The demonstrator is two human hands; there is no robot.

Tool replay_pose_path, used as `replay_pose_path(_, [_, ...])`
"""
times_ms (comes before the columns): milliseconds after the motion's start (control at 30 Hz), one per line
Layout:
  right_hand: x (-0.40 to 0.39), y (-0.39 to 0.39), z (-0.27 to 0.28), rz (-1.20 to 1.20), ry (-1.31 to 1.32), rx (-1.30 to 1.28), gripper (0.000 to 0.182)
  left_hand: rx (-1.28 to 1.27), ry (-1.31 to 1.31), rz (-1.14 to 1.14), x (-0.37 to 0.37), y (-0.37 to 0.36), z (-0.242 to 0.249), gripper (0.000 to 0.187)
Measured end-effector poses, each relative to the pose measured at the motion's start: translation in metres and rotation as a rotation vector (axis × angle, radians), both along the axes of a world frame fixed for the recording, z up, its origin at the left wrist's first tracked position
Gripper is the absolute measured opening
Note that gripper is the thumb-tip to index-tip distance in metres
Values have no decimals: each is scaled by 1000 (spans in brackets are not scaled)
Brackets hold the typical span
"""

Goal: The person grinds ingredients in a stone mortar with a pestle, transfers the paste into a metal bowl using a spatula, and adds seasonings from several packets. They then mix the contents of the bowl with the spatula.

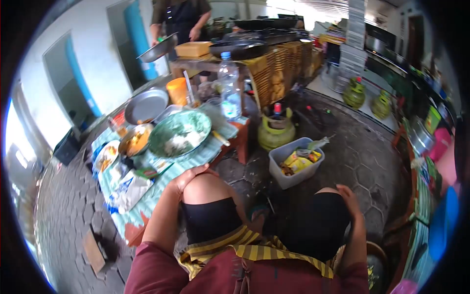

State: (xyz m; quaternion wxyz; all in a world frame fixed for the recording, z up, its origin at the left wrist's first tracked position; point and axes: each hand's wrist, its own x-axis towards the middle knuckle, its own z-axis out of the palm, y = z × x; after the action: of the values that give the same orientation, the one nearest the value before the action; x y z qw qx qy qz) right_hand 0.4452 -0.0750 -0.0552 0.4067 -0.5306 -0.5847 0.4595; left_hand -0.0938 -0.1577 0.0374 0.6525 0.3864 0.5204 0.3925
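Observation:
My left hand (189, 178) lies on my bare left knee (210, 190), fingers spread over its side, holding nothing. On the outer side of my other knee rests my right hand (347, 199), also without an object. Nearest to my left hand is a low table with a striped cloth (198, 160). On it are a green basin (179, 133) with white contents, a pan of orange food (135, 139), a grey pan (146, 106), an orange cup (176, 91), a plastic bottle (228, 88) and a white plastic bag (128, 192).
A grey tub (289, 177) with yellow packets stands on the paved floor ahead, beside a green gas cylinder (275, 133). Behind the table a person (180, 22) holds a metal pan (159, 49). At the right are a blue basin (443, 224) and metal pots (421, 138).

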Motion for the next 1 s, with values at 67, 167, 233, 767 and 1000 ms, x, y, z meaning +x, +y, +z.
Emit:
replay_pose_path(67, [-37,19,18,99,203,-134,27,93,144,16,4,-22,20,48])
replay_pose_path(167, [-75,44,18,420,268,-151,32,194,378,15,3,-47,39,50])
replay_pose_path(233, [-84,44,24,488,448,-546,39,165,393,14,-5,-49,33,53])
replay_pose_path(767, [-31,-18,33,-145,467,-499,36,661,-534,1042,-143,239,138,91])
replay_pose_path(1000, [25,-61,15,-176,61,-232,39,722,-903,897,-182,301,112,97])
